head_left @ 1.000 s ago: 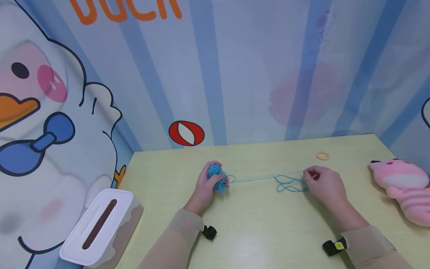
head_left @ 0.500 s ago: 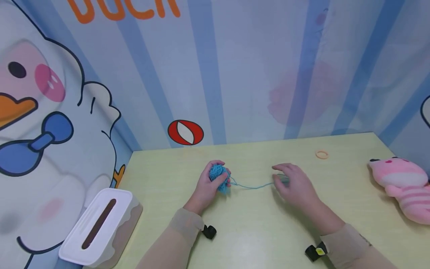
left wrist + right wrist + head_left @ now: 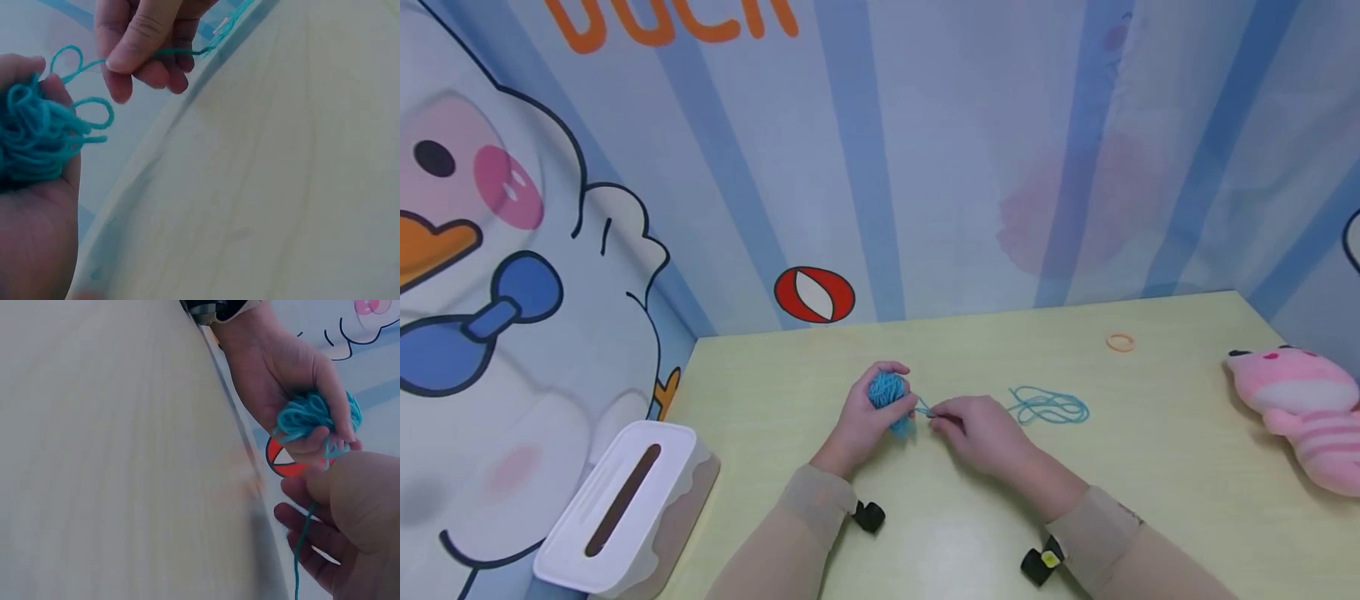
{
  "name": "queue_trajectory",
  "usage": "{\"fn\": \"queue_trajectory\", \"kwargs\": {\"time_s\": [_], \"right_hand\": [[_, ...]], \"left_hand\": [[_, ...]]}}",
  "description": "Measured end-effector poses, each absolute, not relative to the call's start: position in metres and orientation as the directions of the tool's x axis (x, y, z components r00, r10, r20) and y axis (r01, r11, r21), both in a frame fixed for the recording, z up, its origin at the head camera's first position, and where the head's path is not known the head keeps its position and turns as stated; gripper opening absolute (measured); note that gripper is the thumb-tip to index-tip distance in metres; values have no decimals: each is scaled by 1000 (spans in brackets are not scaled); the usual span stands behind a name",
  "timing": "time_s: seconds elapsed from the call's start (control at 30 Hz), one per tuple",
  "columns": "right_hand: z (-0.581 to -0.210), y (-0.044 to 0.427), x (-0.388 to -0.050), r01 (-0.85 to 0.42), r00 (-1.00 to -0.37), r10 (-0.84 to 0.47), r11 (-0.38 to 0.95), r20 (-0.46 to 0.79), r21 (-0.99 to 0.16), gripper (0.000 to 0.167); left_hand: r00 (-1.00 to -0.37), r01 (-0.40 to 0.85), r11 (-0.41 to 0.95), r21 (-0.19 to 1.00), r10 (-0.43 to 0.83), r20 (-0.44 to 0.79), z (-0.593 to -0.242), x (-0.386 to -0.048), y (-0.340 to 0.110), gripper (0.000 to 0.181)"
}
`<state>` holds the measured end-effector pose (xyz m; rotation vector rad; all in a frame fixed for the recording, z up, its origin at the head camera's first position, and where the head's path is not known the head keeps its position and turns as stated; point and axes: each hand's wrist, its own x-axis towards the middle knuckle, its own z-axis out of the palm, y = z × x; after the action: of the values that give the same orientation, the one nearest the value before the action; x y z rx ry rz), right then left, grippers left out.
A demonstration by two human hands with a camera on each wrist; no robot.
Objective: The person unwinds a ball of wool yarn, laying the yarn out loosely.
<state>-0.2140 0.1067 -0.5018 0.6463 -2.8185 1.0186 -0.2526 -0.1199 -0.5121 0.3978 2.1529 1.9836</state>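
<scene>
In the head view my left hand (image 3: 861, 417) grips a ball of blue yarn (image 3: 887, 390), its thumb across the front. Loose loops and a short tail stick out of the ball (image 3: 44, 134) in the left wrist view. Close to its right, my right hand (image 3: 981, 429) pinches the yarn strand (image 3: 181, 52) between thumb and index finger. From those fingers the strand hangs down in the right wrist view. A loose coil of the same yarn (image 3: 1048, 406) lies on the table beyond the right hand.
An orange ring (image 3: 1121, 342) lies near the table's back edge. On the right is a pink striped plush toy (image 3: 1300, 408). A white-lidded tissue box (image 3: 625, 508) stands at the left edge of the table (image 3: 940, 533). A printed cloth (image 3: 940, 167) hangs behind.
My right hand has let go of the strand at the far right, moved left with its fingers spread, and now pinches the strand beside the ball. My left hand has barely moved.
</scene>
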Motion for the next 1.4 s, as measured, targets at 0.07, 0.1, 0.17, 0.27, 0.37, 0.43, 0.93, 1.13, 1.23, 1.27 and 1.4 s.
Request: {"fn": "queue_trajectory", "kwargs": {"time_s": [0.07, 0.1, 0.17, 0.27, 0.37, 0.43, 0.93, 1.13, 1.23, 1.27, 1.4], "right_hand": [[-500, 111, -214, -395, -917, -337, 695, 213, -602, 20], [-499, 114, -213, -386, -921, -326, 692, 212, -611, 19], [-497, 121, -212, -359, -932, -296, 687, 208, -631, 20], [-495, 134, -209, -320, -947, -249, 683, 203, -657, 20], [-492, 148, -207, -294, -956, -208, 676, 207, -676, 21], [-491, 158, -207, -282, -959, -184, 671, 215, -685, 21], [-483, 215, -205, -197, -969, -34, 708, 245, -678, 23], [-481, 234, -206, -150, -970, 31, 700, 240, -698, 27], [-482, 243, -206, -105, -970, 80, 718, 231, -688, 30], [-482, 246, -207, -88, -970, 94, 727, 225, -681, 31], [-483, 258, -207, -16, -974, 133, 764, 183, -645, 35]], "left_hand": [[-954, 82, 87, 993, 295, 53, -512, -253, -120, 47], [-957, 84, 91, 992, 284, 55, -512, -253, -120, 46], [-962, 81, 101, 992, 267, 51, -512, -252, -121, 47], [-965, 66, 101, 993, 259, 38, -513, -252, -121, 48], [-969, 46, 93, 995, 245, 22, -514, -252, -120, 45], [-973, 33, 88, 996, 232, 12, -514, -252, -120, 42], [-983, 87, 72, 994, 169, 74, -515, -255, -119, 35], [-989, 78, 38, 996, 129, 72, -513, -255, -119, 32], [-992, 64, 27, 998, 113, 61, -512, -255, -120, 34], [-992, 64, 22, 998, 110, 61, -512, -254, -120, 33], [-993, 80, 12, 997, 92, 79, -512, -254, -121, 29]]}}
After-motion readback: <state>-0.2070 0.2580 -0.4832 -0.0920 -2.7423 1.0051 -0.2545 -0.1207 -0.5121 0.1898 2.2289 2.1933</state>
